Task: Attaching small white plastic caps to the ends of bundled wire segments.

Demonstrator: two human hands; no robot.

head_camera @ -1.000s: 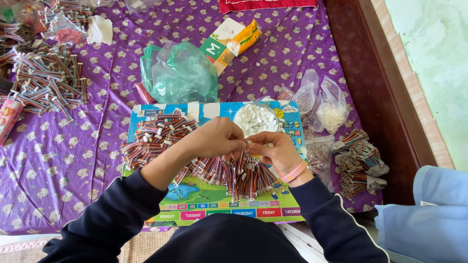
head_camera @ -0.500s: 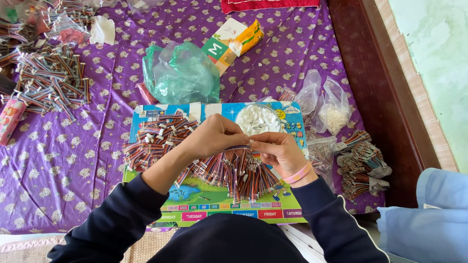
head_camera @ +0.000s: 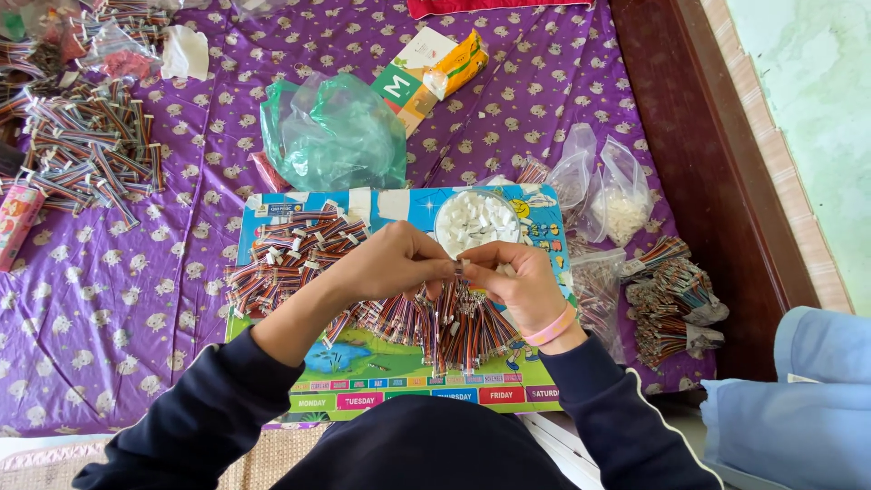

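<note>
Two hands are meeting over a colourful board on a purple patterned cloth.

The left hand [head_camera: 386, 265] and right hand [head_camera: 513, 281] are pinching a small wire piece [head_camera: 459, 269] between their fingertips, just above the board [head_camera: 399, 363]; the piece is too tiny and covered to make out clearly. Striped wire bundles [head_camera: 290, 259] are lying on the board's left part, and a bowl of white pieces [head_camera: 476, 222] is sitting at its far edge. A green plastic bag [head_camera: 331, 132] is lying farther off, with a green and orange carton [head_camera: 426, 77] beyond it. A dark wooden edge [head_camera: 708, 163] is running along the right.
</note>
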